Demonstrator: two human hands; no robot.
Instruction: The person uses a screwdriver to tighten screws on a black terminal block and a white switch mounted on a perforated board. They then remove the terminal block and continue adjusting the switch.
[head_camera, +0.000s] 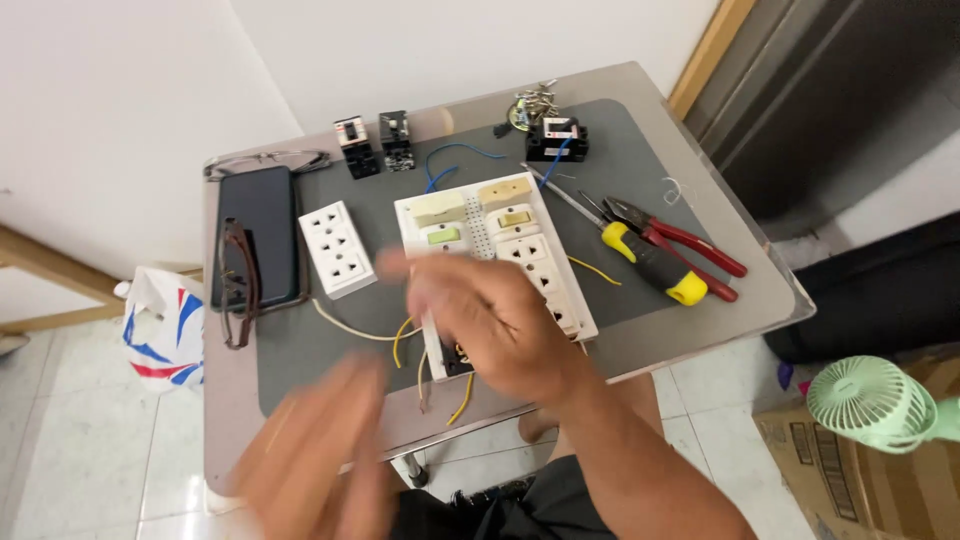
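My right hand (478, 315) is blurred and lies over the near left part of a white panel board (520, 245) fitted with sockets and switches. Whether its fingers grip anything I cannot make out. My left hand (315, 450) is a blurred shape low over the table's front edge, fingers spread, holding nothing that I can see. Yellow and white wires (400, 335) trail from under the board toward me. A loose white socket plate (337, 248) lies left of the board.
A yellow-handled screwdriver (640, 255) and red-handled pliers (690, 250) lie right of the board. Black breakers (377, 143) and another black unit (556, 140) stand at the back. A phone (258, 235), glasses (238, 285), a green fan (870, 405) and cardboard boxes surround the small table.
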